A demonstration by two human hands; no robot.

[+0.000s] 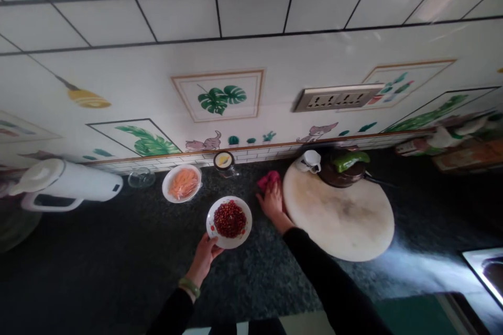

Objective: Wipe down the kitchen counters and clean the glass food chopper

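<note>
My left hand (203,257) grips the near rim of a white plate (229,242), thumb on top and fingers beneath. Small dark red beans (230,218) lie heaped in the middle of it. Farther right, my right hand (272,200) presses a pink cloth (271,180) against the dark countertop (251,282), beside the left edge of a round cutting board (334,214). Part of the cloth is hidden under the palm and fingers. Behind the plate of beans stands a small glass jar (225,161) with a dark-rimmed lid.
A bowl of orange shreds (184,184), a glass dish (141,178) and a white pitcher (70,183) stand to the left. On the board's far side are a white cup (310,159) and a dark pan (340,175) with a green pepper (351,160). A sink edge (477,269) shows at right.
</note>
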